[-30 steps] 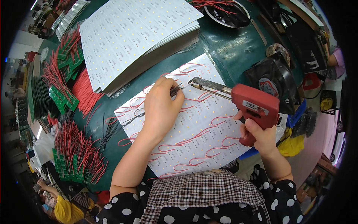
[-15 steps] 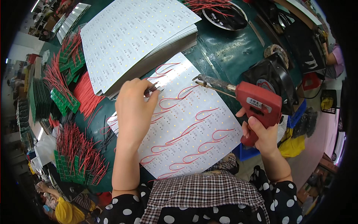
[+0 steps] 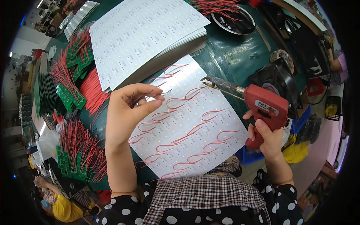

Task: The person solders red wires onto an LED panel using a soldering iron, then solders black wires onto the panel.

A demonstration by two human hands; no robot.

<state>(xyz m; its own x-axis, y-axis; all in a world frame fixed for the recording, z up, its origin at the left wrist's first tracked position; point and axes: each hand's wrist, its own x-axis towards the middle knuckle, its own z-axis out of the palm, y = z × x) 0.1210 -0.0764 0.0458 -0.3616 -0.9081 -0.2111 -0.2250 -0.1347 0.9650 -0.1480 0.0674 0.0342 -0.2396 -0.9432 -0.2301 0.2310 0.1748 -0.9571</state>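
A white panel (image 3: 202,146) dotted with small yellow squares lies in front of me, several looped red wires (image 3: 187,135) spread across it. Over its far left part, my left hand (image 3: 129,107) is closed in a pinch on a few thin dark wires (image 3: 139,98), partly hidden by the fingers. My right hand (image 3: 268,137) wraps round the handle of a red soldering gun (image 3: 267,107). The gun's metal tip and thin feed tube (image 3: 225,88) point left, above the panel's far right part.
A tall stack of white panels (image 3: 146,37) stands behind. To the left lie red wire bundles (image 3: 93,92) and green circuit boards (image 3: 69,97) with wires (image 3: 80,150). A black fan (image 3: 279,80) sits right, a round dish (image 3: 234,20) far back. A person in yellow (image 3: 67,206) is lower left.
My left hand has drawn back slightly to the left and turned, still pinching the dark wires. The whole view has shifted a little; the soldering gun stays over the same part of the panel.
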